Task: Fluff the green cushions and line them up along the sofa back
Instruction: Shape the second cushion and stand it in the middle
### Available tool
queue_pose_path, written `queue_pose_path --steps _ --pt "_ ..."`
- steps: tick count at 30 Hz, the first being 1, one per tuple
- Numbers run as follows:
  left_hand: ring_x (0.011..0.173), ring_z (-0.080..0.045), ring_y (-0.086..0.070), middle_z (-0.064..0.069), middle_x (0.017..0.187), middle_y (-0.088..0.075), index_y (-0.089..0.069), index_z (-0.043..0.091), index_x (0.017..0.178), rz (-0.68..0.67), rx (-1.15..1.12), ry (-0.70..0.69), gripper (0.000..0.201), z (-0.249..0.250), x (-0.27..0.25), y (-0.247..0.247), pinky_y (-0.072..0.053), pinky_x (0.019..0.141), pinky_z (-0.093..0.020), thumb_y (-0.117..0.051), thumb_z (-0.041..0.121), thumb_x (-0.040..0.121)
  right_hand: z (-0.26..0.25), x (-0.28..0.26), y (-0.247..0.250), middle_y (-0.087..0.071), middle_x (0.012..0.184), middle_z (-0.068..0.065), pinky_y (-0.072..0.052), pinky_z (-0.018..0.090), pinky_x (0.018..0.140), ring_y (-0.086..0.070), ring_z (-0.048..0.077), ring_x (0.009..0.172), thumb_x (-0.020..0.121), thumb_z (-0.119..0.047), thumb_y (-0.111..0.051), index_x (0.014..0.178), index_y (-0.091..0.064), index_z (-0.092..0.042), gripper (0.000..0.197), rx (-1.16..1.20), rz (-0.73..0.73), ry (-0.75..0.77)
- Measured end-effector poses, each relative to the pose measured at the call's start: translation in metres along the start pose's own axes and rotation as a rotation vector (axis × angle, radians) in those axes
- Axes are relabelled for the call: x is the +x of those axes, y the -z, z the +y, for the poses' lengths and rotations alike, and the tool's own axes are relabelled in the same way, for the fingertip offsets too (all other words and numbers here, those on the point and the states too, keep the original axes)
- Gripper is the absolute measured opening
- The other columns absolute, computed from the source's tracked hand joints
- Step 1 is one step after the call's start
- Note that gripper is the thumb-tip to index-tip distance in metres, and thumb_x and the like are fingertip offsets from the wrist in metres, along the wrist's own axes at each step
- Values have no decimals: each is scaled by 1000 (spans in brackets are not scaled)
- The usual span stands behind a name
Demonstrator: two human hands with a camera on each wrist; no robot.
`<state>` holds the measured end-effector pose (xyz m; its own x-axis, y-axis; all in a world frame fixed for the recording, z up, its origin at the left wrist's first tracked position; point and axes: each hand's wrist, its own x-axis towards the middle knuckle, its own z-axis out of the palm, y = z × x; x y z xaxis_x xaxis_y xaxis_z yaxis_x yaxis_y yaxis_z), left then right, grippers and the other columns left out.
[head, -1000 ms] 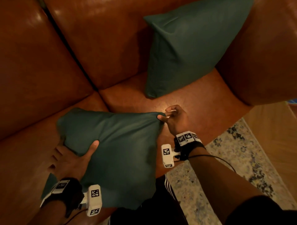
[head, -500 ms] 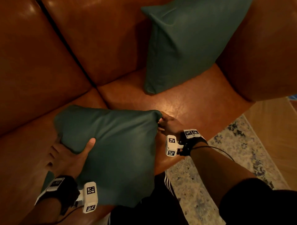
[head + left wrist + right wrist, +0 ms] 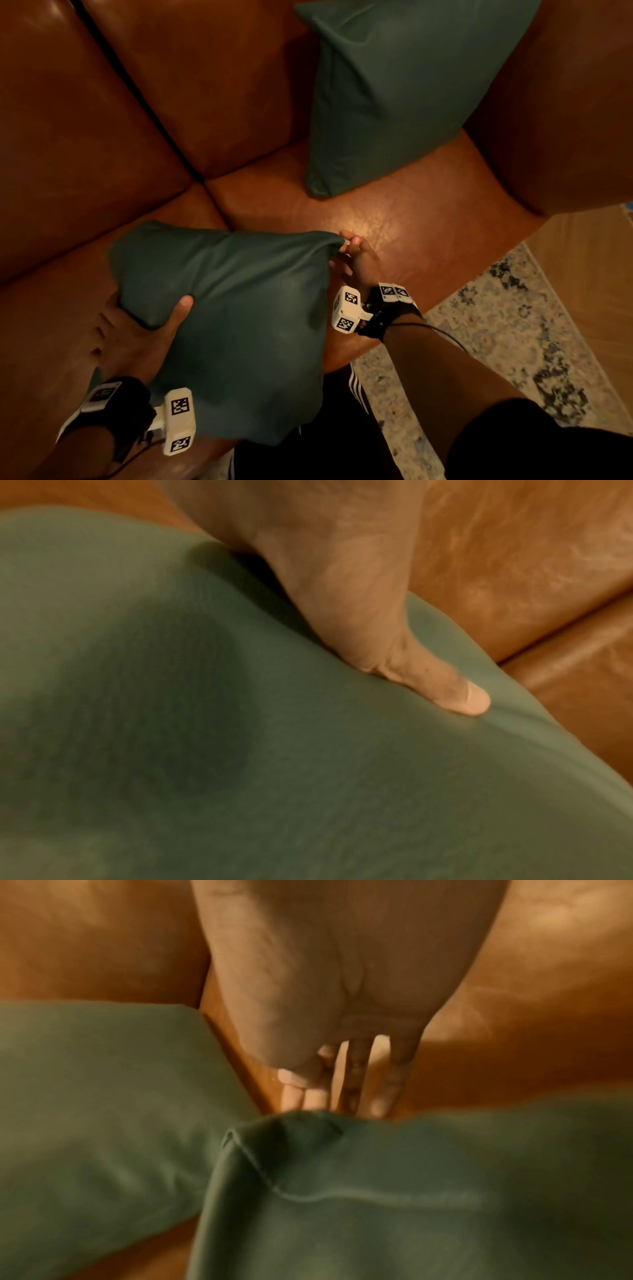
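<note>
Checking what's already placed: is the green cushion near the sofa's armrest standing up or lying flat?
Standing up. The far cushion stands on its lower edge on the seat, leaning against the sofa back.

Left hand point(image 3: 342, 593) thumb pressed into green cushion point(image 3: 240, 750), sofa point(image 3: 531, 574) behind.

Home living rm: leather sofa point(image 3: 239, 85), patterned rug point(image 3: 513, 325), wood floor point(image 3: 589, 274).
</note>
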<state>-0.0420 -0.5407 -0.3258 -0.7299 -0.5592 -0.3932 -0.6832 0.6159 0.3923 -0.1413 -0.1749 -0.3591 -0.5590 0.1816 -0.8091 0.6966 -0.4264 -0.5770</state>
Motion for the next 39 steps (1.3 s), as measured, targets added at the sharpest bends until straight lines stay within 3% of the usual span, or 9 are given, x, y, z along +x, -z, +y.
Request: queue_pose_path --steps 2,4,12,15,19,23,27,32,39 --pt "144 -47 -47 -21 159 -48 -40 12 155 0 36 27 138 -1 1 -5 -36 120 -66 -57 107 56 -7 0 7 -67 94 1 -51 28 64 -54 12 64 94 -46 -76 134 -69 -19 49 -3 -144 1" --pt "147 -48 -44 -23 162 -44 -38 9 157 17 55 35 140 7 -3 -7 -33 122 -67 -58 105 57 -13 -3 11 -75 100 0 -56 25 67 -66 14 80 103 -31 -70 120 -75 -18 23 -146 -197 59" --pt "152 -46 -36 -16 166 -38 -29 20 159 -52 69 63 142 18 -13 -6 -25 123 -72 -62 107 51 -27 -2 -13 -74 100 3 -48 34 88 -66 23 96 110 -52 -45 105 -76 -15 48 -748 169 293" --pt "153 -47 -33 -16 166 -36 -28 20 159 -55 45 28 137 36 -25 2 -21 124 -71 -74 96 56 -32 -25 -28 -76 104 -4 -56 36 92 -71 18 101 101 -61 -58 108 -72 -25 39 -879 12 404" --pt "151 -40 -36 -9 164 -43 -34 26 159 -132 79 -166 128 56 -27 7 -24 123 -64 -81 88 57 -14 -58 -35 -75 127 -7 -54 35 106 -70 14 118 80 -96 -49 130 -67 -32 83 -1301 -177 407" --pt "146 -27 -44 7 161 -49 -36 37 160 -317 231 -518 132 69 -9 0 -32 118 -54 -60 108 51 10 -89 -4 -78 102 2 -52 40 100 -71 26 102 83 -100 -29 99 -68 -25 86 -1583 -34 378" --pt "153 -23 -41 10 167 -44 -33 37 166 -276 300 -660 108 68 -8 -16 -25 124 -48 -24 103 80 42 -99 29 -72 128 -8 -42 40 118 -64 13 123 86 -94 -40 127 -66 -30 81 -1194 -58 328" --pt "161 -32 -28 -7 172 -36 -36 17 164 43 202 -312 96 52 -42 -24 -17 130 -60 -33 85 96 79 -118 16 -60 151 -7 -39 38 123 -54 17 142 94 -84 -47 150 -46 -37 73 -1034 -87 257" --pt "168 -28 -1 -3 182 -4 -13 22 173 -57 202 -197 97 35 -100 -40 -7 125 -77 -29 81 98 62 -121 7 -62 150 3 -43 38 118 -57 27 140 88 -79 -51 151 -54 -22 84 -1355 -221 70"
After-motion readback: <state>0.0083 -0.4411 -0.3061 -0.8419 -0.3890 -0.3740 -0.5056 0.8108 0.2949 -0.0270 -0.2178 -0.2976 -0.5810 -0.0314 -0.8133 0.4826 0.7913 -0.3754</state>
